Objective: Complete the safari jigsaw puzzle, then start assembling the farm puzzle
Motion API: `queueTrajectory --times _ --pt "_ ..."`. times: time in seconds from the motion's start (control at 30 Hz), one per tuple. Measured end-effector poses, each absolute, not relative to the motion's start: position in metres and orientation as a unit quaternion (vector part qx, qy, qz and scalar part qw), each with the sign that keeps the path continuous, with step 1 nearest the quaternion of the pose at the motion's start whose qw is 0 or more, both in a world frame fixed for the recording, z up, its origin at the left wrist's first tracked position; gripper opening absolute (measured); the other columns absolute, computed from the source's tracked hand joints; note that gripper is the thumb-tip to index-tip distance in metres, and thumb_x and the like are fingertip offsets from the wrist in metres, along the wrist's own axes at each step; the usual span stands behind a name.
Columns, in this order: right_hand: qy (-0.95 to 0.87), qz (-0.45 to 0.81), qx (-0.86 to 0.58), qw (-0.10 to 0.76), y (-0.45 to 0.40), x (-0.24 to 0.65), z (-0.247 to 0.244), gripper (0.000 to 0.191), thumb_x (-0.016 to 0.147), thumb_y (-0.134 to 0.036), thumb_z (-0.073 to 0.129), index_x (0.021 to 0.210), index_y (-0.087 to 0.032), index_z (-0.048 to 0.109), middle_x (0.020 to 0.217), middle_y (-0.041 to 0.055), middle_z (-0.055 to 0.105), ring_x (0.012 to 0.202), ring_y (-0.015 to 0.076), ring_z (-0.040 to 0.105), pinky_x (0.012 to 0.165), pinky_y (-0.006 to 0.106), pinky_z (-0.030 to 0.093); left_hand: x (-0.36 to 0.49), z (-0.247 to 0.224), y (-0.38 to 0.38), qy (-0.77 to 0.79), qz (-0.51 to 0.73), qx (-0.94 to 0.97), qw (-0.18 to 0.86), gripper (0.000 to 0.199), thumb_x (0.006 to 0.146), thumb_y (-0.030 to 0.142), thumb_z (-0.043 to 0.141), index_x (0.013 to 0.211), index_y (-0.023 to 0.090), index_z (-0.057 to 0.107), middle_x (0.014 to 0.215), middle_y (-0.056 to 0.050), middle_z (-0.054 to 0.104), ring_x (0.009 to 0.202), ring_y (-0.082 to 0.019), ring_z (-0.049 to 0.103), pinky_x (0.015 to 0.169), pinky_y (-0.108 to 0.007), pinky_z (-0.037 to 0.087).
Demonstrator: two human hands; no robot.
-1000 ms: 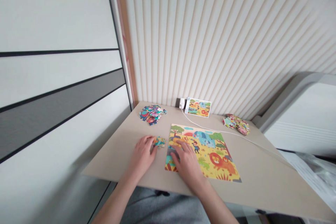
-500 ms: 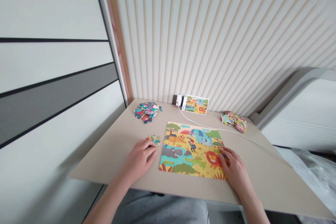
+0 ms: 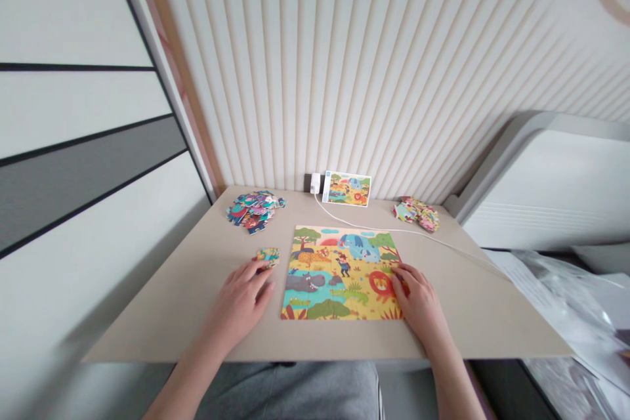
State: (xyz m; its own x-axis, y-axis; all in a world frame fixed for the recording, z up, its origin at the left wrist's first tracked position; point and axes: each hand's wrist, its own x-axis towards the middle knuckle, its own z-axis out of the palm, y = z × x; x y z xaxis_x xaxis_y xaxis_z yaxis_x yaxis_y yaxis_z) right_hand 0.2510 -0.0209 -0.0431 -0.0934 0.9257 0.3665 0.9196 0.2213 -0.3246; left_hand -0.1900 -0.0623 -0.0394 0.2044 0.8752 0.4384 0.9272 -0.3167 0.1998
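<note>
An assembled animal jigsaw puzzle (image 3: 339, 275) lies flat on the table in front of me, showing a lion, elephants, a hippo and crocodiles. My right hand (image 3: 418, 298) rests at its right edge, with thumb and fingers apart on the border beside the lion. Left of the puzzle, a small group of colourful puzzle pieces (image 3: 268, 256) lies on the table. The fingertips of my left hand (image 3: 243, 298) touch their near side and partly cover them; the thumb is held apart from the fingers. I see nothing lifted in either hand.
A heap of puzzle pieces (image 3: 253, 209) sits at the back left, another pile (image 3: 418, 213) at the back right. A reference picture card (image 3: 347, 189) leans against the ribbed wall beside a white charger (image 3: 315, 184). Its cable (image 3: 374, 228) runs rightward behind the puzzle.
My view has shifted, so the table and everything on it appear further left. Both hands stay in nearly the same places, by the small pieces and the puzzle's right edge.
</note>
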Motion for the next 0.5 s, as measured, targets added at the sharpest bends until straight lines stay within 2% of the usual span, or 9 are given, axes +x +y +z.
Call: queueTrajectory --times 0.33,0.5 --pt "-0.737 0.006 -0.622 0.265 -0.024 0.247 -0.038 0.037 0.101 -0.036 0.043 0.12 -0.024 0.073 0.13 0.0113 0.067 0.117 0.0277 0.064 0.107 0.047 0.05 -0.202 -0.043 -0.046 -0.583 -0.238 -0.774 0.059 0.049 0.101 0.048 0.051 0.142 0.024 0.061 0.148 -0.011 0.06 0.135 -0.032 0.058 0.112 -0.048 0.047" --pt "-0.736 0.005 -0.621 0.269 -0.024 0.246 -0.039 0.037 0.102 -0.036 0.044 0.12 -0.023 0.073 0.131 0.0114 0.067 0.116 0.0277 0.064 0.107 0.048 0.049 -0.206 -0.042 -0.035 -0.592 -0.211 -0.776 0.055 0.052 0.101 0.051 0.05 0.144 0.023 0.06 0.153 -0.012 0.055 0.138 -0.032 0.055 0.115 -0.049 0.044"
